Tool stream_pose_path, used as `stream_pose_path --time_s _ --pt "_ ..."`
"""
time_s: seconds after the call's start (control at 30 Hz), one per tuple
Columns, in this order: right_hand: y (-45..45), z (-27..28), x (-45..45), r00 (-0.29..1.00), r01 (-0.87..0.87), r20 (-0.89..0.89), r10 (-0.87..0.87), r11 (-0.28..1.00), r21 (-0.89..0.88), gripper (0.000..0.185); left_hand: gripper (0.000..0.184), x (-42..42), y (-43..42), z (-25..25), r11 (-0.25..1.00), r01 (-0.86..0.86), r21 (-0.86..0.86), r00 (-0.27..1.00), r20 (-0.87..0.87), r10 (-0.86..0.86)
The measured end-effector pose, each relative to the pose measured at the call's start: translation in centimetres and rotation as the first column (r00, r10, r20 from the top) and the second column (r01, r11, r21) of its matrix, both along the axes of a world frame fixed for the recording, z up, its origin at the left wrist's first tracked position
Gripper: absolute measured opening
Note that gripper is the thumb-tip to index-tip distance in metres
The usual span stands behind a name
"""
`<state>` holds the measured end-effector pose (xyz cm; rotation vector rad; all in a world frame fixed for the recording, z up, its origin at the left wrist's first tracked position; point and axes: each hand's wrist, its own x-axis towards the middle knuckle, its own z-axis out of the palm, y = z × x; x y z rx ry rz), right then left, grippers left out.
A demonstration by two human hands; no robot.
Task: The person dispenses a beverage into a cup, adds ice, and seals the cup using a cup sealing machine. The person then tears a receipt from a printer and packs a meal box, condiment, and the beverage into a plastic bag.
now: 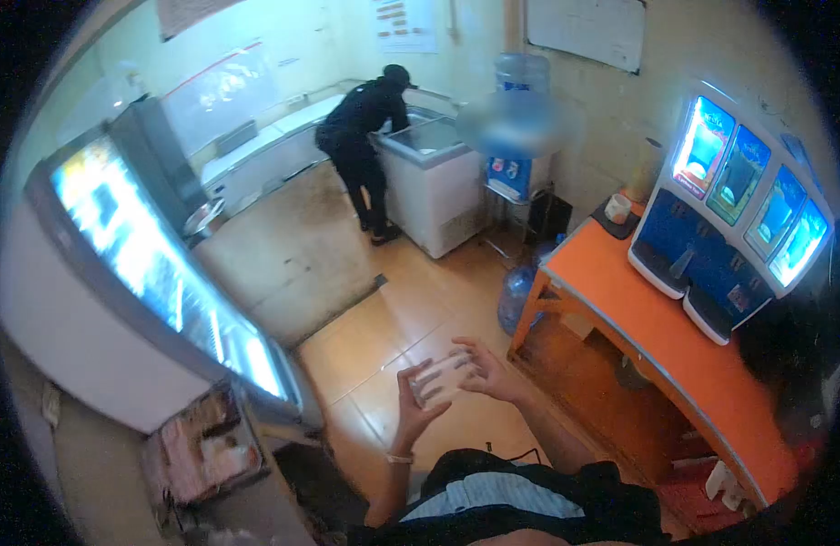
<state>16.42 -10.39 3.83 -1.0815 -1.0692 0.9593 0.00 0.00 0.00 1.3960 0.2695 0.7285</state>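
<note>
Between my two hands, in front of my body, is a small see-through container (444, 379), like a clear plastic cup or box; its exact kind is unclear. My left hand (417, 400) grips its left side with curved fingers and thumb. On the other side, my right hand (489, 371) has its fingers curled around the right end. The tiled floor shows through and behind the container.
A lit glass-door fridge (170, 264) stands left, above a tray of packets (206, 446). At right, an orange table (620, 282) bears a drink dispenser (711, 227). Ahead, a person in black (365, 127) leans into a chest freezer (434, 196). A water bottle (516, 300) stands beside the table.
</note>
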Motion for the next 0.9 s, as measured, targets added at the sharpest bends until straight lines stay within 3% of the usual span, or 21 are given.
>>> stream_pose_path --time_s 0.07,0.1,0.17,0.23,0.33,0.37,0.4,0.47,0.5,0.53,0.6,0.7,0.8,0.9 --pt "1.0 0.7 -1.9 0.882 0.199 0.449 -0.143 0.977 -0.079 0.087 0.071 -2.0 2.7 0.6 0.944 0.018 0.329 0.967 -0.245 0.067" --pt "3.7 0.5 9.5 0.859 0.219 0.506 -0.079 0.950 -0.222 0.087 0.071 10.6 4.6 -1.8 0.984 0.020 0.177 0.978 -0.208 0.018" --pt "10.8 -0.8 12.4 0.569 0.353 0.805 -0.169 0.934 -0.053 0.090 0.075 15.8 11.3 -2.2 0.871 0.125 0.475 0.958 -0.287 0.019" --pt "17.4 -0.8 15.5 0.609 0.361 0.768 -0.199 0.931 -0.044 0.090 0.079 21.6 17.3 -2.6 0.860 0.084 0.503 0.970 -0.239 0.045" --pt "24.8 -1.4 22.5 0.515 0.447 0.767 -0.382 0.883 0.140 0.089 0.084 30.7 25.2 -4.3 0.941 -0.034 0.337 0.994 -0.086 0.067" --pt "26.8 -1.3 25.2 0.511 0.475 0.760 -0.401 0.869 0.139 0.089 0.084 34.0 28.8 -4.7 0.940 -0.002 0.341 0.995 -0.097 0.037" --pt "27.6 -0.9 28.1 0.405 0.559 0.793 -0.454 0.810 0.178 0.089 0.085 37.7 31.7 -6.4 0.961 -0.023 0.274 0.985 -0.159 0.069" --pt "28.1 -2.1 36.3 0.384 0.763 0.741 -0.551 0.641 0.081 0.089 0.085 49.0 37.6 -9.4 0.982 0.018 0.190 0.971 -0.239 0.028" --pt "26.8 -4.2 38.4 0.457 0.834 0.629 -0.629 0.549 -0.057 0.087 0.085 53.6 39.7 -10.7 0.977 0.010 0.211 0.976 -0.214 0.037" --pt "25.9 -4.5 40.1 0.440 0.879 0.524 -0.729 0.470 -0.084 0.084 0.085 57.9 41.6 -11.2 0.972 -0.003 0.233 0.981 -0.185 0.048" --pt "24.1 -5.8 42.8 0.340 0.940 0.369 -0.865 0.303 -0.156 0.080 0.085 66.5 44.3 -10.9 0.967 0.013 0.254 0.972 -0.232 0.048" --pt "21.1 -11.5 47.1 0.183 0.955 0.297 -0.937 0.098 -0.281 0.079 0.085 80.2 48.0 -13.2 0.968 -0.011 0.249 0.953 -0.290 0.086" --pt "22.3 -13.0 52.3 0.169 0.900 0.314 -0.934 0.017 -0.436 0.077 0.083 91.7 50.5 -16.9 0.966 -0.054 0.252 0.931 -0.337 0.140" --pt "26.7 -13.3 61.4 0.173 0.939 0.321 -0.931 0.057 -0.339 0.076 0.080 101.9 51.8 -19.8 0.937 -0.086 0.339 0.914 -0.348 0.209"
